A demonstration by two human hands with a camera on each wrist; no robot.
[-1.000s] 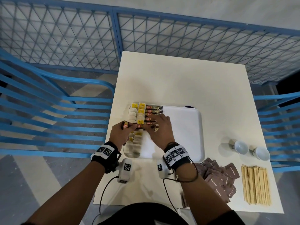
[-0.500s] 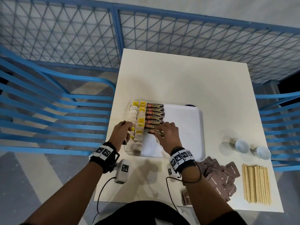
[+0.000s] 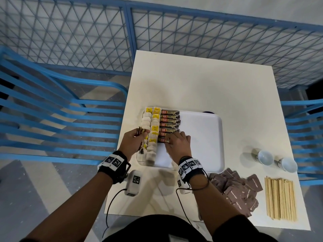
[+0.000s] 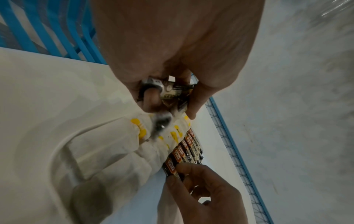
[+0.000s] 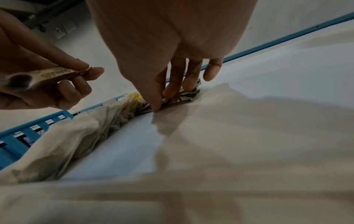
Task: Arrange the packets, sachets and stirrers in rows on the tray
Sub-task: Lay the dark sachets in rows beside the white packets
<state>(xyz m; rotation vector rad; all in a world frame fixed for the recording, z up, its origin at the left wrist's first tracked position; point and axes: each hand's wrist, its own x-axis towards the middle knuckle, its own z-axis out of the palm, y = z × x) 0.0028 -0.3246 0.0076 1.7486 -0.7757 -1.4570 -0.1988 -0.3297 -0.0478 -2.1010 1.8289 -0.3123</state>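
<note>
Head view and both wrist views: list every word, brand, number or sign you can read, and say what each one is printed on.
"Great Taste" on the red end of the coffee sticks in the tray.
"GRANULES" on the dark part of the same sticks.
Yellow tea bag tags: marks too small to read.
Brown sachets on the table: print too small.
Sticks in the left hand: blurred.
Wristbands: square black-and-white codes, no words.

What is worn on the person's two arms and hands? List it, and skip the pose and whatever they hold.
Bare forearms, no long sleeves. Each wrist carries a black strap with white square-patterned marker tags. A white camera box bearing another marker hangs under the left wrist, with a thin black cable trailing toward the body; the right wrist has a similar box and cable, plus a thin dark band. The left hand wears a finger ring; the right hand shows none.
</note>
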